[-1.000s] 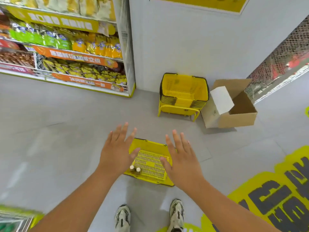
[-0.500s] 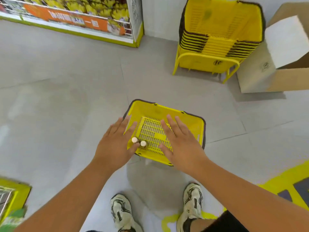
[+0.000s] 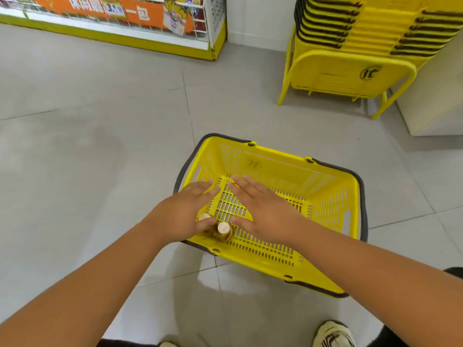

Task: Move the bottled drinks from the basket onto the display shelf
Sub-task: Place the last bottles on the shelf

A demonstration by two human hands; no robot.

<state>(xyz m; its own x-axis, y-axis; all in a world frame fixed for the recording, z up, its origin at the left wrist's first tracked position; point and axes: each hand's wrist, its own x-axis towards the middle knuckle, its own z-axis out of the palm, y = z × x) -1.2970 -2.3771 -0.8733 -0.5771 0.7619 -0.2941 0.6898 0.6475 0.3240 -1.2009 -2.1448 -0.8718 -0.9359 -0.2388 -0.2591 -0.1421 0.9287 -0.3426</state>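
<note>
A pale grey tiled floor (image 3: 100, 151) carries everything here. Near its middle sits a yellow plastic basket (image 3: 323, 186) with dark handles folded along its rim. Toward the far right corner stands a yellow metal stand (image 3: 350, 76) on thin legs, loaded with a stack of yellow baskets (image 3: 363, 28). Along the far left edge runs the yellow base of a display shelf (image 3: 125, 40).

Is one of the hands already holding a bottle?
No, the left hand and right hand are both flat and open above the bottles.

"3" on orange shelf banner (image 3: 112, 10).
</note>
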